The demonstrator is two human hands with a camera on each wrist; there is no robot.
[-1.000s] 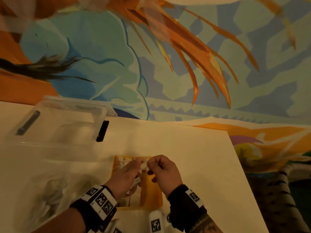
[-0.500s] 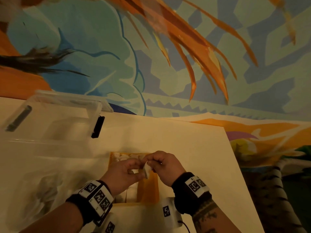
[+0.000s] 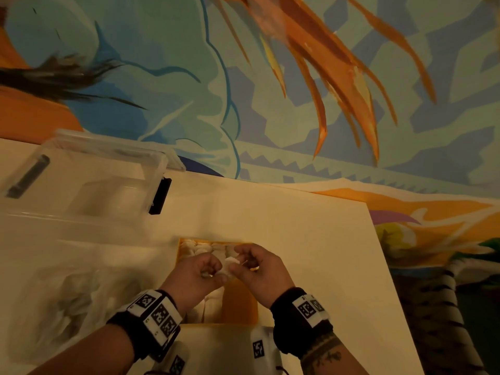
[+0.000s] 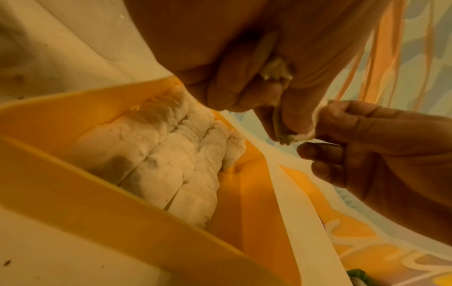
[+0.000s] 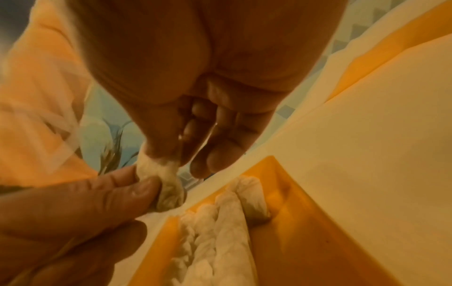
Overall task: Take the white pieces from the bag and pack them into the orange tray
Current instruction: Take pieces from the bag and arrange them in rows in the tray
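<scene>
Both hands meet above the orange tray (image 3: 239,307) and pinch one white piece (image 3: 228,265) between them. My left hand (image 3: 205,272) grips its left end, and a second white piece (image 4: 275,69) sits tucked in that palm. My right hand (image 3: 243,262) pinches the right end of the white piece (image 5: 159,174) with thumb and forefinger. Several white pieces (image 4: 171,154) lie packed in rows along the tray's left side; its right side (image 4: 257,193) shows bare orange. The clear bag (image 3: 62,293) with more white pieces lies left of the tray.
A clear plastic box (image 3: 89,185) with black latches stands at the back left of the cream table (image 3: 297,239). The table's right edge runs diagonally, with a painted floor beyond it. A painted wall rises behind the table.
The hands have stayed together over the tray, working the white piece between their fingertips. The head view has tilted down a little.
</scene>
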